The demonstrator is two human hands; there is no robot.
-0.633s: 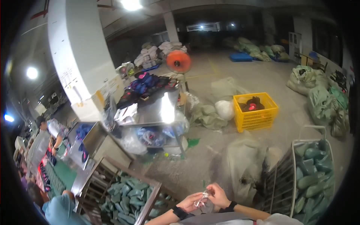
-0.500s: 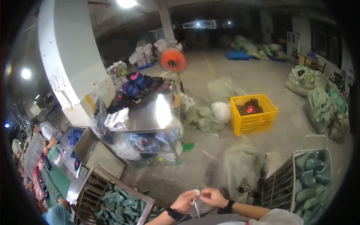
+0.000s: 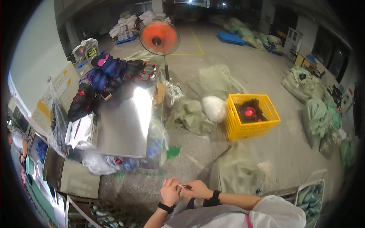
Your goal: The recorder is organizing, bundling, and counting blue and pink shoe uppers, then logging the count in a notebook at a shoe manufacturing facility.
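The left hand (image 3: 170,192) and right hand (image 3: 196,189) meet in front of the body, and a small shiny object (image 3: 185,186) lies between them. The right grip pinches it between thumb and fingers; the left grip is curled close beside it, but I cannot tell whether it closes on the object too. With the hands as the clock's centre, a yellow crate (image 3: 254,131) stands on the floor between one and two o'clock, holding dark items (image 3: 247,105) with a bright red patch among them. At three o'clock a pale-framed trolley (image 3: 298,190) holds green pieces (image 3: 311,203), and at eight o'clock a dark barred rack (image 3: 81,212) shows paler green pieces (image 3: 112,219) inside. Toward eleven o'clock is a metal desk (image 3: 119,131) — dark and blue shoe-like items (image 3: 108,74) are heaped along its far side, and a white box (image 3: 93,137) with papers (image 3: 83,127) sits at its near left corner. Clear plastic bags (image 3: 99,162) bulge out below the desk, between nine and ten o'clock; blue and red things show through beside them. Greenish sacks (image 3: 317,117) slump at two o'clock, their contents hidden.
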